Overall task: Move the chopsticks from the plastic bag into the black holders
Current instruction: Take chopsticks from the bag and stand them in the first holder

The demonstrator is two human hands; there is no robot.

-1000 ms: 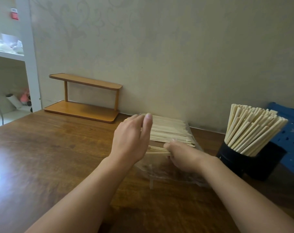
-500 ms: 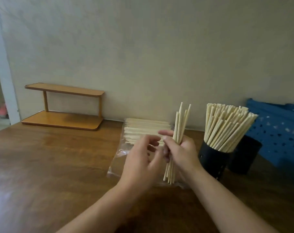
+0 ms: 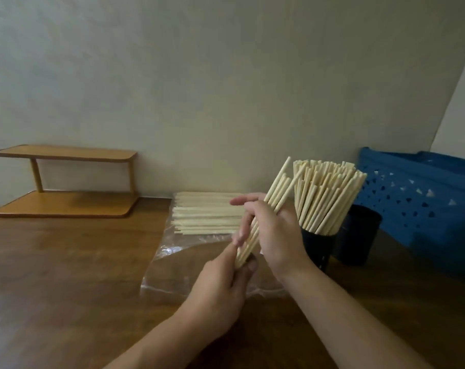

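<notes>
Two bare forearms reach in from the near edge over the brown tabletop [image 3: 66, 275]. The left hand [image 3: 220, 286] forms the nearer grip: its thumb and fingertips curl round the lower ends of a small bundle of chopsticks [image 3: 275, 194], pinching them just above the clear plastic bag [image 3: 172, 267]. Just beyond it, the right hand [image 3: 274, 233] forms the second grip, its fingers wrapped round the middle of the same bundle, forefinger extended leftward; the bundle is tilted, upper ends leaning away and to the right. Beneath and beyond both grips the bag lies flat on the tabletop, and the remaining loose chopsticks [image 3: 207, 213] lie in a horizontal stack at its far end. Immediately right of the right-hand grip stands a black holder [image 3: 317, 249] packed with upright chopsticks [image 3: 327, 198] that fan toward the right; the raised bundle's tips come close beside them. A second black holder [image 3: 359, 235] stands just right of the first; its contents cannot be seen. Farther right sits a blue perforated basket [image 3: 423, 206]. Well to the left of the grips, against the far wall [image 3: 226, 89], stands a two-tier wooden shelf [image 3: 66, 182].
</notes>
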